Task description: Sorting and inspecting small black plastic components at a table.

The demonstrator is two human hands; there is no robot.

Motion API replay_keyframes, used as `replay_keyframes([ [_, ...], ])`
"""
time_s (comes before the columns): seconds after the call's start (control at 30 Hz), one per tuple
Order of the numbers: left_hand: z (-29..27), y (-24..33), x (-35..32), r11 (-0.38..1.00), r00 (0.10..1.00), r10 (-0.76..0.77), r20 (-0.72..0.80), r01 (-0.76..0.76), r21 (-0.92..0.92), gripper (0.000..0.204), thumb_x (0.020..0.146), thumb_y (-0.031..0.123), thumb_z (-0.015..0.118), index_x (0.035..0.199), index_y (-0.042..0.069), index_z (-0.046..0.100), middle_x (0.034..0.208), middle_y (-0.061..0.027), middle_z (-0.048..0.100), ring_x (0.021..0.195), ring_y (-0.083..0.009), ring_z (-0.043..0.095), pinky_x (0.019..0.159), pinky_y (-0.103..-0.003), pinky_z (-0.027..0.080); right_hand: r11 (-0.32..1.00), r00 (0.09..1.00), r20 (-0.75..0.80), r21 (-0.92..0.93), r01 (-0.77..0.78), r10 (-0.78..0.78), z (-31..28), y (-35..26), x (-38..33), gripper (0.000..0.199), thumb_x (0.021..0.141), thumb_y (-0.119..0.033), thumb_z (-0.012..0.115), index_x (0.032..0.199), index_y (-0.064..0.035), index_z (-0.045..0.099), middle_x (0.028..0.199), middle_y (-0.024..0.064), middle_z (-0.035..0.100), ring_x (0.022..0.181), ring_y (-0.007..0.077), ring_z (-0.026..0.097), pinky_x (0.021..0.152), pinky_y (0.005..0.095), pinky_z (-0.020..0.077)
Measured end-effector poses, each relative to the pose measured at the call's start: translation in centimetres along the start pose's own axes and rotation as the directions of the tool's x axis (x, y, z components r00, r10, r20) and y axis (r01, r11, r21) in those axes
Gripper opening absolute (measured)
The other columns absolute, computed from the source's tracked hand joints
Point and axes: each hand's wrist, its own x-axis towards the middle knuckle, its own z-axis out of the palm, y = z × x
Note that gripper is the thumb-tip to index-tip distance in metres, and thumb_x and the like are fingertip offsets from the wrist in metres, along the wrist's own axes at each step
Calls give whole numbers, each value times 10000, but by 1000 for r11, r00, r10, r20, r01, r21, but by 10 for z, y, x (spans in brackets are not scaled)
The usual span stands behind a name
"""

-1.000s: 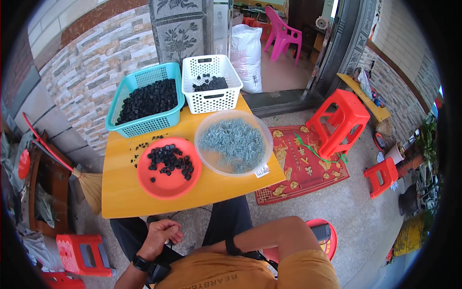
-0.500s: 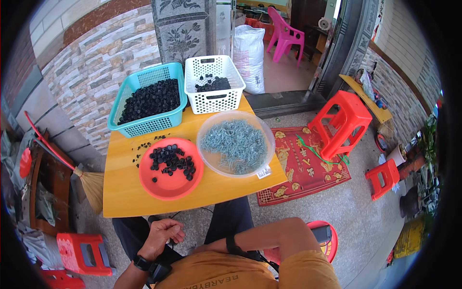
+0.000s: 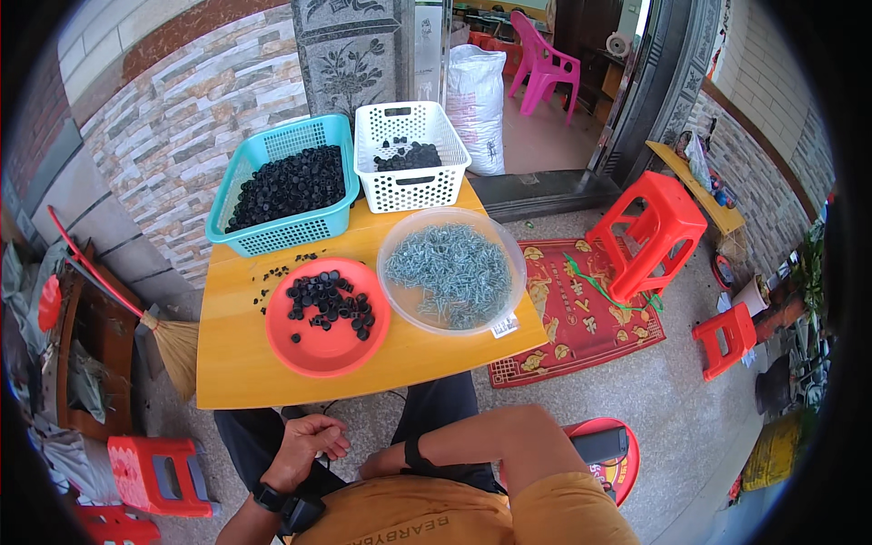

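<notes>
My left hand (image 3: pixel 312 447) is over my lap, fingers curled in; whatever they hold, if anything, is hidden. Across my waist lies my right forearm, and my right hand (image 3: pixel 376 462) rests low at my lap, its fingers out of sight. Neither hand touches the table (image 3: pixel 238 377). Closest on it stands a red round plate (image 3: pixel 318 356) with loose small black caps (image 3: pixel 341 304). To its right, a clear shallow bowl (image 3: pixel 400 313) holds a heap of silvery screws (image 3: pixel 451 271).
Behind them stand a teal basket (image 3: pixel 277 241) full of black caps and a white basket (image 3: pixel 411 189) with fewer. Black bits (image 3: pixel 272 272) lie beside the plate. Around are a broom (image 3: pixel 173 350), red stools (image 3: pixel 649 227), a white sack (image 3: pixel 475 109) and a red mat (image 3: pixel 581 336).
My right forearm has shifted a little to the left, and more of my right hand shows. The view has moved slightly. The table's contents and my left hand look the same.
</notes>
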Motion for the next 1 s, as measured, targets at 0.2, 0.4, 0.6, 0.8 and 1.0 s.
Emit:
replay_keyframes([
  [0.2,0,4,0,1000,1000,10,-6,-10,7,154,844,77,573,926,-49,606,740,-135,647,592,-183,632,533,-237,501,978,965,-172,-31,-206,198,-1,-18,-2,260,816,-238,525,931,-20,609,930,191,628,883,327,618,706,418,480],
  [0.4,-2,2,-2,1000,1000,26,-4,-26,5,159,849,88,574,926,-47,607,736,-132,647,596,-182,633,536,-237,501,918,946,-197,-258,-302,256,0,-29,2,237,815,-229,508,919,-65,643,971,148,642,918,303,629,683,475,493],
  [0.6,-6,0,-7,999,999,44,-14,-44,17,162,852,98,574,922,-45,608,734,-130,647,598,-183,634,541,-240,501,823,943,-204,-463,-331,264,2,-36,11,228,811,-210,506,911,-98,678,906,91,667,882,279,637,583,479,475],
  [0.8,-5,-4,-7,999,999,36,-11,-36,5,161,850,98,576,923,-43,608,738,-131,648,597,-182,634,536,-238,500,719,949,-128,-625,-303,289,2,-43,23,235,827,-214,493,939,-123,678,914,58,667,899,266,624,603,469,444],
  [1.0,-2,-6,-5,999,999,35,1,-35,1,161,848,97,580,921,-43,609,737,-134,648,590,-184,634,528,-236,499,919,931,-1,-156,-361,366,14,-23,16,391,882,-334,390,1138,-98,568,1139,133,580,1075,272,537,876,513,338],
])
